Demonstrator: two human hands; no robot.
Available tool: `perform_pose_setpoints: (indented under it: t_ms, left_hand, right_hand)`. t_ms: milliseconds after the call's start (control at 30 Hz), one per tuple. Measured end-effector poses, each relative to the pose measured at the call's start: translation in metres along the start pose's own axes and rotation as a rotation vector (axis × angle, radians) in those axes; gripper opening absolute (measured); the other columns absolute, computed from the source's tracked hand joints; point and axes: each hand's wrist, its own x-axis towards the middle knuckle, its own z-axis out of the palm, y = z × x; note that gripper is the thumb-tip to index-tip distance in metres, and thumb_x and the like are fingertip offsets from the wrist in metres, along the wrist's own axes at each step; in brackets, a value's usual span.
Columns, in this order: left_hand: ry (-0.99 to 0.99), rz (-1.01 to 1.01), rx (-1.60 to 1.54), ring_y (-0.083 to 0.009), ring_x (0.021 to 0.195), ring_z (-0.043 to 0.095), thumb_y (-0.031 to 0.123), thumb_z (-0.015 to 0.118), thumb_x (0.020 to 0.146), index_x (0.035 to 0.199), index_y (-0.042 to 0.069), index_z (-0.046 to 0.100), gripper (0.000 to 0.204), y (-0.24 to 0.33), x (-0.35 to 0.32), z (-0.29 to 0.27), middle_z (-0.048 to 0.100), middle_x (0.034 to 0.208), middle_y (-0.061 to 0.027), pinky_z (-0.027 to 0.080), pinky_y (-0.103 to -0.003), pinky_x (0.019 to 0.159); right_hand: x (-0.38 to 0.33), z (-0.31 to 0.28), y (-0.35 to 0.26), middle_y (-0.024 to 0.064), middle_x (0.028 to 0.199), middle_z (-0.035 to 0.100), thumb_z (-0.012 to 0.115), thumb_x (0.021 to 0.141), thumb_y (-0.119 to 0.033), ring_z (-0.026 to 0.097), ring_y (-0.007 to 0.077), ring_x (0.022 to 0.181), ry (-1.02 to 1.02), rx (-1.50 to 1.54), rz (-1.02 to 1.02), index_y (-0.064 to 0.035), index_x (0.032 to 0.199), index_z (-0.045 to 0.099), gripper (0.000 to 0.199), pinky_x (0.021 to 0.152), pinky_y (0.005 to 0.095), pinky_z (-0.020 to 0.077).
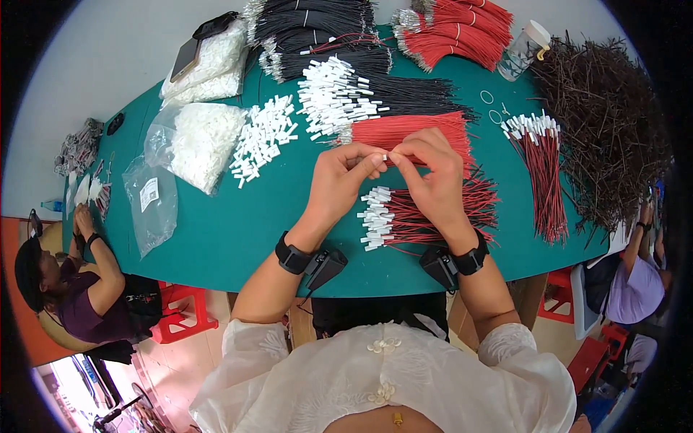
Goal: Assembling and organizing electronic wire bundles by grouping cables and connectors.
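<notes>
My left hand (pixel 345 173) and my right hand (pixel 433 169) meet tip to tip above the table, both closed in a pinch. A small white plastic connector (pixel 385 156) shows at the left fingertips. What the right fingers pinch against it is too small to make out. Directly below and behind my hands lies a bundle of red wires (pixel 411 128). Beyond it are black wires (pixel 419 90) with white connectors (pixel 336 94) at their left ends. Nearer to me, red and black wire pairs (pixel 433 216) lie in a pile with white connectors on their left ends.
Loose white connectors (pixel 266 137) lie left, beside a clear bag of them (pixel 206 141) and an empty bag (pixel 155 206). Wire bundles (pixel 462 32) are stacked at the back. Right are a wired bundle (pixel 545 180), a dark heap (pixel 599 123) and a bottle (pixel 523 54). Other people sit at both sides.
</notes>
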Motion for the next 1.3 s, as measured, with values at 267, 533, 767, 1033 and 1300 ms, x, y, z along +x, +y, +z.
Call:
perform_pose_setpoints:
  t_ms: [267,533,767,1033,1300]
  left_hand:
    - [0.02,0.005,0.037,-0.0086,0.077,0.065,0.01,0.071,0.096,0.106,-0.001,0.075,0.016,0.008,0.002,-0.001,0.073,0.085,-0.0049,0.052,-0.024,0.071]
    - [-0.284,-0.029,0.516,-0.0106,0.081,0.065,0.006,0.079,0.086,0.103,0.0,0.076,0.018,0.029,0.002,-0.021,0.073,0.092,-0.0042,0.051,-0.024,0.072]
    - [-0.224,0.066,0.679,-0.0172,0.086,0.067,0.005,0.078,0.084,0.099,0.003,0.076,0.015,0.039,0.014,-0.026,0.073,0.098,-0.0073,0.052,-0.031,0.073]
    - [0.023,0.391,1.317,-0.0324,0.089,0.065,0.002,0.074,0.077,0.092,0.005,0.074,0.015,0.017,0.069,-0.056,0.069,0.09,-0.0119,0.053,-0.042,0.079]
    - [0.18,0.426,1.274,-0.0351,0.084,0.066,0.003,0.073,0.078,0.088,0.005,0.072,0.01,0.02,0.07,-0.054,0.069,0.086,-0.0117,0.054,-0.045,0.074]
  right_hand:
    - [0.0,0.001,0.002,0.0102,0.081,0.068,0.075,0.087,-0.004,0.063,0.0242,0.069,-0.013,0.189,0.105,0.0028,0.087,0.07,0.008,0.063,0.0324,0.0485]
    - [0.007,-0.053,0.004,0.0127,0.073,0.069,0.075,0.088,-0.013,0.06,0.0249,0.057,-0.54,-0.197,0.266,0.0033,0.087,0.072,0.016,0.056,0.0326,0.0473]
    - [0.003,-0.049,0.02,0.0143,0.08,0.07,0.076,0.084,-0.013,0.062,0.0318,0.067,-0.497,-0.13,0.193,0.0013,0.087,0.072,0.015,0.066,0.0387,0.0514]
    - [-0.003,0.004,0.039,0.0075,0.088,0.063,0.077,0.079,-0.01,0.061,0.0284,0.092,-0.255,-0.2,-0.081,-0.0044,0.093,0.073,0.015,0.079,0.0406,0.0519]
    - [-0.001,0.011,0.052,0.006,0.089,0.061,0.077,0.077,-0.008,0.06,0.0275,0.091,-0.266,-0.235,-0.172,-0.0051,0.092,0.072,0.017,0.079,0.04,0.0515]
